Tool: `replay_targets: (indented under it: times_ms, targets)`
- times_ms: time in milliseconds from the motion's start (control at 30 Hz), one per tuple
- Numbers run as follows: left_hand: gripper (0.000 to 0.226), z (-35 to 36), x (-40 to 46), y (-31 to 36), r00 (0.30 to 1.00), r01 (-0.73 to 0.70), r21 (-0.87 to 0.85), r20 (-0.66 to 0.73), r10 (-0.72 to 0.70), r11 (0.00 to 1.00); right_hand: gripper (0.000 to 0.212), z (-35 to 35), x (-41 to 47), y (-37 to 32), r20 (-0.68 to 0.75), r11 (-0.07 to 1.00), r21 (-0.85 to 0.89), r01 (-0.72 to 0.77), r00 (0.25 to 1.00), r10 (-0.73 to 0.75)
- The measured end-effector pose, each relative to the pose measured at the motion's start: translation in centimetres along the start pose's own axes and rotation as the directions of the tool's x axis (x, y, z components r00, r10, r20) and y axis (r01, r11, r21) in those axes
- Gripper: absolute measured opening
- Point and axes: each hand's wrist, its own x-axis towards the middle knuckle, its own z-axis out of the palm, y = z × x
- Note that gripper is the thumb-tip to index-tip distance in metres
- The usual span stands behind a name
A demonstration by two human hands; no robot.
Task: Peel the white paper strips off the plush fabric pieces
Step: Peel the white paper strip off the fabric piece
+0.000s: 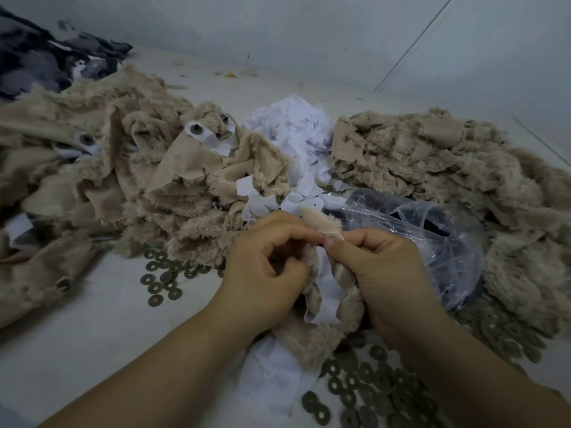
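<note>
Though pinched, fuzzy beige plush piece point(327, 307)

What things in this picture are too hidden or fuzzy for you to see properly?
Head view only:
- Left hand: its curled fingertips cover what they pinch.
- Paper strip: partly tucked between both hands and the fabric piece.
- Right hand: its palm side faces away.
- Plastic bag: glare blurs the dark contents.
- Metal rings: cut off by the bottom edge.

Both hands point(324, 267) pinch a beige plush piece point(327, 316) bearing white paper point(327, 301).
</note>
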Motion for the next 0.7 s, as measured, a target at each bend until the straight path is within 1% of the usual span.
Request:
replay_targets:
  times_ms: [100, 200, 267, 333, 400, 500, 567, 633, 700]
  targets:
    - [0.027, -0.1, 0.01, 0.3, 0.998, -0.005, -0.009, 0.063, 0.005, 1.0, 0.014, 0.01, 0.11, 0.04, -0.002, 1.0, -0.007, 0.015, 1.0, -0.015]
    - [0.017, 0.05, -0.18, 0.41, 0.999, 0.037, -0.001, 0.029, -0.037, 0.999, 0.011, 0.06, 0.06, 0.07, 0.014, 1.0, 0.009, 0.015, 1.0, -0.015]
    - [0.021, 0.13, -0.19, 0.48, 0.998, 0.058, 0.016, -0.005, -0.058, 0.998, 0.011, 0.09, 0.04, 0.13, 0.002, 1.0, 0.011, 0.023, 1.0, -0.023]
    - [0.026, 0.21, -0.09, 0.39, 1.0, 0.019, 0.114, -0.016, -0.017, 0.993, 0.011, 0.12, 0.05, 0.21, -0.015, 0.999, 0.008, 0.034, 0.999, -0.034]
    - [0.022, 0.35, 0.01, 0.25, 1.0, -0.025, 0.176, -0.01, 0.027, 0.984, 0.009, 0.1, 0.04, 0.3, -0.015, 0.999, 0.006, 0.04, 0.999, -0.04]
    - [0.015, 0.43, -0.05, 0.19, 0.997, -0.073, 0.165, 0.006, 0.073, 0.984, 0.009, 0.13, 0.04, 0.31, -0.013, 0.999, -0.016, 0.052, 0.999, -0.052]
    - [0.02, 0.46, -0.17, 0.24, 0.995, -0.103, 0.191, 0.039, 0.097, 0.976, 0.009, 0.19, 0.09, 0.31, -0.015, 0.998, -0.019, 0.062, 0.998, -0.062]
    - [0.027, 0.55, -0.27, 0.2, 0.993, -0.113, 0.259, 0.06, 0.101, 0.959, 0.009, 0.21, 0.09, 0.33, -0.023, 0.997, -0.026, 0.07, 0.997, -0.07]
    - [0.027, 0.63, -0.29, 0.05, 0.996, -0.094, 0.3, 0.031, 0.089, 0.949, 0.008, 0.27, 0.06, 0.39, -0.022, 0.997, -0.024, 0.071, 0.997, -0.071]
